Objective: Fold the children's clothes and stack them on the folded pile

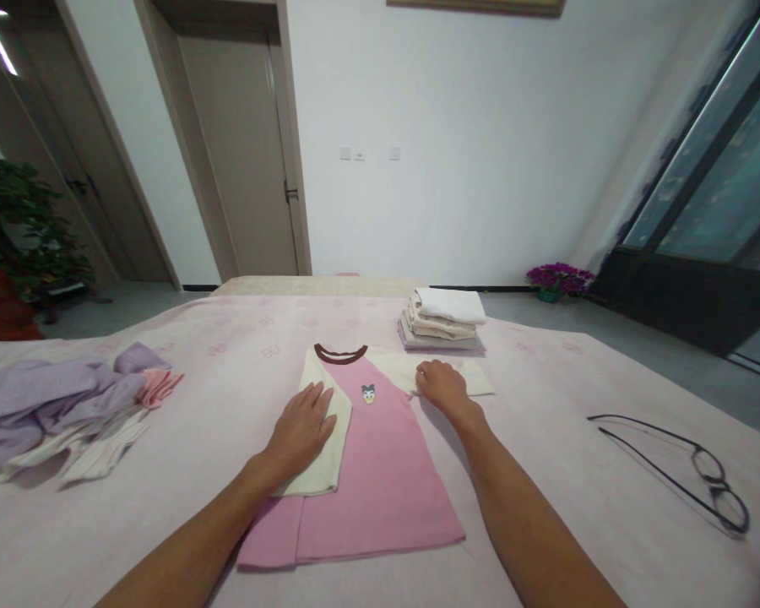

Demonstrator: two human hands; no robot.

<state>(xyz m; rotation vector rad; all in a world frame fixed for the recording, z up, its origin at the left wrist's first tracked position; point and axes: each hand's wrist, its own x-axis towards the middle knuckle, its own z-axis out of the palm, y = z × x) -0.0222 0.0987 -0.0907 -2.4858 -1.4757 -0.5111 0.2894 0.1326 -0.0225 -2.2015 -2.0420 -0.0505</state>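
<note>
A pink long-sleeved shirt (380, 473) with cream sleeves, a dark brown collar and a small cartoon duck face lies spread in front of me, its neck pointing away. Its left sleeve is folded down over the body. My left hand (302, 426) rests flat on that sleeve, fingers stretched out. The other sleeve (480, 377) extends to the right. On it, close to the armpit, my right hand (442, 384) is closed with curled fingers, seemingly pinching the cloth; the fingertips are partly hidden.
A stack of folded clothes (447, 319) stands just beyond the right sleeve. Crumpled lilac, pink and cream clothes (57, 405) lie at the left. Black-framed glasses (715, 485) lie open at the right. Everything rests on a pale pink cloth (183, 473).
</note>
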